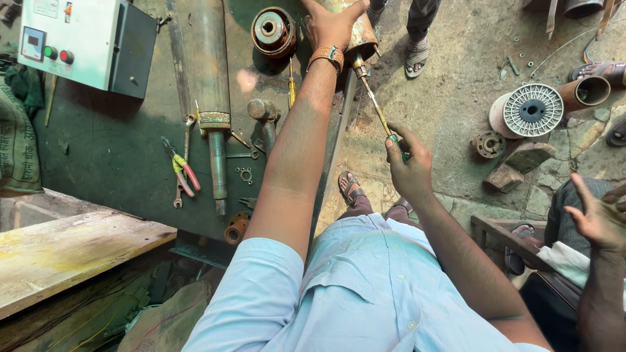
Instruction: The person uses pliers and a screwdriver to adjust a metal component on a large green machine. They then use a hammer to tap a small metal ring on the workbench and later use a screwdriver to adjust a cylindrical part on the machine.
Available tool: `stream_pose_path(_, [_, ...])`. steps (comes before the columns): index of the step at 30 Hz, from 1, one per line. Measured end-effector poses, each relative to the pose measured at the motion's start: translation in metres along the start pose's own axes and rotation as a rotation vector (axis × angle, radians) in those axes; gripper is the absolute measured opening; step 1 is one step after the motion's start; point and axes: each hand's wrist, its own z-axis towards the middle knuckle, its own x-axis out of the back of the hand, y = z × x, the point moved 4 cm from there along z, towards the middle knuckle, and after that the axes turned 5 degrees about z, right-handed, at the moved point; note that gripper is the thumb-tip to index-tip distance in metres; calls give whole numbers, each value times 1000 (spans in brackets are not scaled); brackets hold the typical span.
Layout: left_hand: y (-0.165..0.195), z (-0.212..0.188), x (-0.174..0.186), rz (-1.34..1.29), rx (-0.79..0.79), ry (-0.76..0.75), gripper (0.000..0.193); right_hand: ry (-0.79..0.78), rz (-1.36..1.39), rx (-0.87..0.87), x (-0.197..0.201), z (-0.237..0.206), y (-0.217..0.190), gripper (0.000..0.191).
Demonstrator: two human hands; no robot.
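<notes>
Right hand (407, 160): fingers clenched round the green handle of a screwdriver (377, 104), shaft angled up to the cylinder's lower end.
Left hand (331, 26): arm stretched out, fingers spread and gripping a rusty cylinder (357, 32) at the desk's edge; a brown strap on the wrist.
Desk (117, 143): dark top with red pliers (182, 173), a hammer (264, 117), a long steel shaft (208, 78).
Far left: white control box (72, 39).
Floor, right: white spool (533, 109).
Right edge: another person's open hand (596, 218).
</notes>
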Motion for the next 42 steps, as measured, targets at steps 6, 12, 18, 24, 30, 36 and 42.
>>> stream_pose_path(6, [-8, 14, -9, 78, -179, 92, 97, -11, 14, -16, -1, -1, 8, 35])
stream_pose_path(12, [-5, 12, -7, -31, 20, 163, 136, -2, 26, -46, -3, 6, 5, 34])
stream_pose_path(18, [0, 9, -3, -15, 51, 65, 149, 13, 6, -22, -6, 4, 7, 35])
stream_pose_path(24, [-10, 15, -12, 16, 51, 64, 150, 55, 180, -70, -35, 47, 23, 32])
stream_pose_path(30, [-6, 25, -8, -31, 15, 159, 154, -3, 121, -37, -32, 88, 23, 31])
stream_pose_path(36, [0, 17, -3, -6, 58, 127, 148, -19, 143, -116, -22, 49, 30, 33])
stream_pose_path(42, [13, 10, 7, 44, 45, 151, 144, -61, 157, -99, 2, 5, 32, 34])
